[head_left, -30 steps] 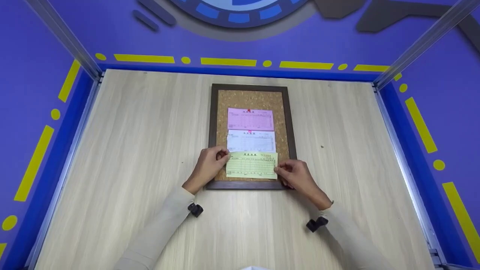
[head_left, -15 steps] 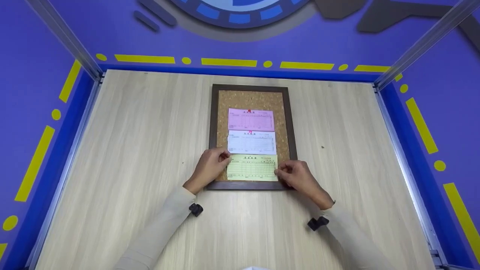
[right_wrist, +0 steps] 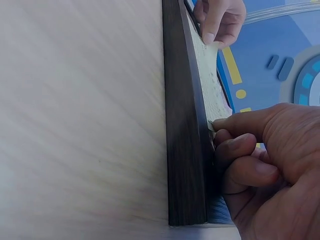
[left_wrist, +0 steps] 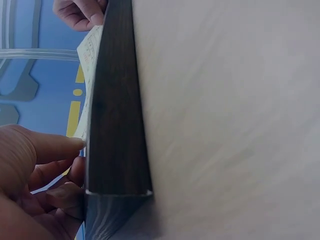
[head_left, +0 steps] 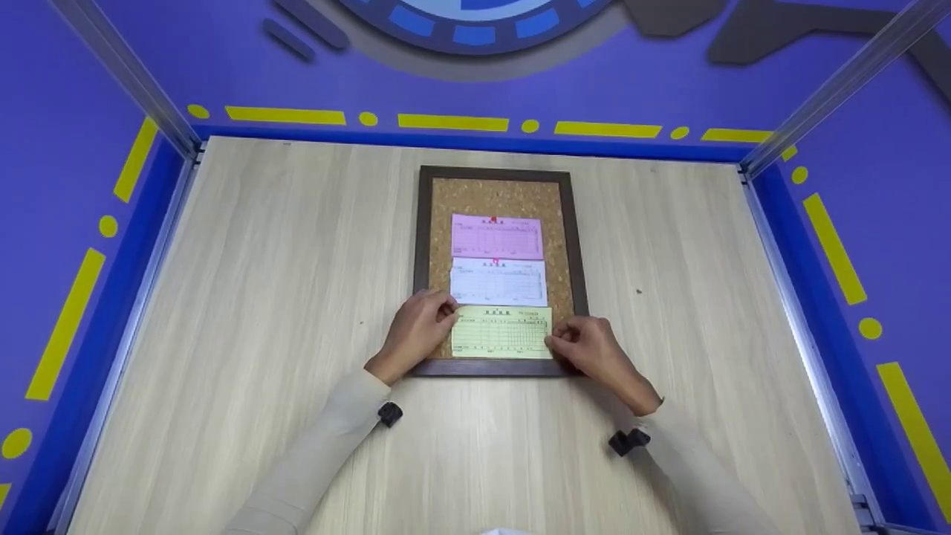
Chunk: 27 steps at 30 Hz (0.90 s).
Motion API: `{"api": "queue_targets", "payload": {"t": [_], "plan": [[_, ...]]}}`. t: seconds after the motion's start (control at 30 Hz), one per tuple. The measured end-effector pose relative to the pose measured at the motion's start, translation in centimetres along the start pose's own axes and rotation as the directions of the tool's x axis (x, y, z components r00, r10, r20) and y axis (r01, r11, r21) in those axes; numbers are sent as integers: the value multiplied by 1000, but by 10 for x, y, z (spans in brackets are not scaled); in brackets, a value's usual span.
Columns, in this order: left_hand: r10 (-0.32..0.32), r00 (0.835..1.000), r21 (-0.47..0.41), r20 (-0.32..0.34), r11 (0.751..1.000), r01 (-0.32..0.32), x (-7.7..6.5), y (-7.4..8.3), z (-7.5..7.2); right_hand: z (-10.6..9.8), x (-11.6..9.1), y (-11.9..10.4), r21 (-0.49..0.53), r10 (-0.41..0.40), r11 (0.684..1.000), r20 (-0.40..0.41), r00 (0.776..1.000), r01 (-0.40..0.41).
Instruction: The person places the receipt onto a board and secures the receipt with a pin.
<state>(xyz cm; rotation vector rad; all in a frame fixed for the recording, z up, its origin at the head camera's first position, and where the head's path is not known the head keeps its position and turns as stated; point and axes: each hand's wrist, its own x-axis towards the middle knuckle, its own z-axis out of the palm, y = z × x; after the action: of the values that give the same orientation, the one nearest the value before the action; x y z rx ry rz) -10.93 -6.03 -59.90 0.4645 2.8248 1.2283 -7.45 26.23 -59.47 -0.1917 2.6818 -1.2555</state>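
Note:
A framed cork board (head_left: 494,195) lies on the table, bearing a column of printed form slips. The pink slip (head_left: 496,241) is highest, with a red pushpin (head_left: 493,219) at its top edge. Below it is a white slip (head_left: 498,286) with a pinkish pushpin (head_left: 495,261). A pale green slip (head_left: 501,334) lies lowest, over the board's lower part. My left hand (head_left: 417,327) pinches its upper left corner, and my right hand (head_left: 594,351) pinches its right edge. Seen from the left wrist, the green slip (left_wrist: 89,52) bows slightly behind the dark frame (left_wrist: 117,100).
The wood-grain table (head_left: 260,297) is enclosed by blue walls (head_left: 461,96) with yellow markings and metal posts at the corners. Something white (head_left: 505,531) pokes in at the bottom edge. A small dark speck (head_left: 638,291) is on the table right of the board.
The green slip has shifted slightly toward me and to the right, uncovering the white slip's lower edge. Both hands have kept hold of it and barely moved.

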Motion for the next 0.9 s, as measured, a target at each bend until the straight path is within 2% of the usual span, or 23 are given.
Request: {"api": "queue_targets", "payload": {"t": [0.47,0.9], "plan": [[61,998,27,-12,998,-61,0,-4,-2,3,1,-2,7,-25,1000,-9,1000,25],[67,998,38,16,997,-67,1,-3,-6,3,3,-4,3,-30,1000,-1,1000,30]]}}
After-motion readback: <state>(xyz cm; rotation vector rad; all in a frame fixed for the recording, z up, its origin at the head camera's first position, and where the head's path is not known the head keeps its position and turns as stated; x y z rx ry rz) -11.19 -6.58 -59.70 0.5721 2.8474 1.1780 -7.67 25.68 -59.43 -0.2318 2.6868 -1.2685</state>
